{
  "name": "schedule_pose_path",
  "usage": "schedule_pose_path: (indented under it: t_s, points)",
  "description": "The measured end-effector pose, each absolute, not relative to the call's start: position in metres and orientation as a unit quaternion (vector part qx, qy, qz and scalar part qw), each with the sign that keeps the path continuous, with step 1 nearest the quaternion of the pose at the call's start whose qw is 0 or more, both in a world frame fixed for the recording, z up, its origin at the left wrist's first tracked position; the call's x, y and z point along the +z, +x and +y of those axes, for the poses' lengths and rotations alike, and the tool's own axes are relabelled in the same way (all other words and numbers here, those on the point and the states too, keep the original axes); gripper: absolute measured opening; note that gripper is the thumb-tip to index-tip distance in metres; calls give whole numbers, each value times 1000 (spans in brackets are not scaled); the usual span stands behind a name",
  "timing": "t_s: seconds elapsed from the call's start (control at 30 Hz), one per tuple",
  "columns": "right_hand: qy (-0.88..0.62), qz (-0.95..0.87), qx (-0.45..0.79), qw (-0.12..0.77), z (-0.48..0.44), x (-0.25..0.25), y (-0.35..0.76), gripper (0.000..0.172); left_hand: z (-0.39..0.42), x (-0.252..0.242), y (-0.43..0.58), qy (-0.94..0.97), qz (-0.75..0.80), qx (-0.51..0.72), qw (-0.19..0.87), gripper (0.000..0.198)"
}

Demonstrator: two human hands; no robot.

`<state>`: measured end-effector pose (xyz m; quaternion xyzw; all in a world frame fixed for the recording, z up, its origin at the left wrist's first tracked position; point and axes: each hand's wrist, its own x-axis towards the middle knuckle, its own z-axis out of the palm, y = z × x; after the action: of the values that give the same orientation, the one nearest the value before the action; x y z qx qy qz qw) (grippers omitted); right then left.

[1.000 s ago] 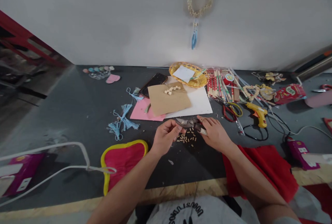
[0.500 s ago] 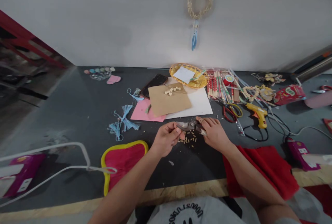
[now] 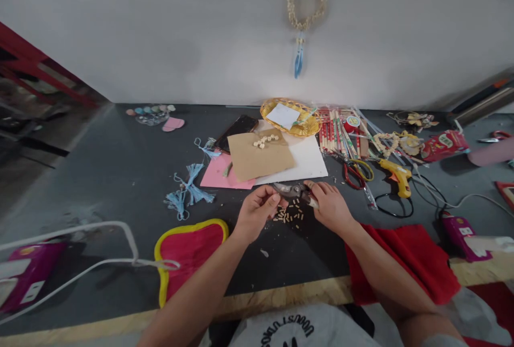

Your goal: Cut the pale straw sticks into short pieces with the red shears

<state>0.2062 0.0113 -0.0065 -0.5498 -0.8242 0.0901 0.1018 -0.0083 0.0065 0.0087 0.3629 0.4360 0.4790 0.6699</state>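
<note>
Between white sheet [image 3: 311, 158] and table edge [image 3: 289, 289]: right hand [image 3: 332, 206] gripping pruners [image 3: 290, 190].

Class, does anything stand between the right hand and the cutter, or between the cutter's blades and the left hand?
Nothing visible does. The right hand has the cutter in its grip, and the left hand is right at its blades. The small pieces lie below, on the table.

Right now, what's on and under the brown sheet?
On the brown sheet: a cluster of small cream pieces. Beneath, the pink sheet, white sheet and phone show past its edges; whatever lies under its middle is covered.
</note>
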Motion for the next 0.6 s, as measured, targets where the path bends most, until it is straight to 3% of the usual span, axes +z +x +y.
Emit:
schedule_pose_path:
  t_s: [0.17,0.37,0.6]
  points:
    - [-560,-817,69,118,14,-7,210,42,5,7,-10,463,520,445,563,22]
    - [-538,-833,92,85,16,-3,217,49,5,3,-13,400,434,434,681,32]
    - [-537,-834,102,71,13,-1,212,46,6,10,-11,323,387,444,741,34]
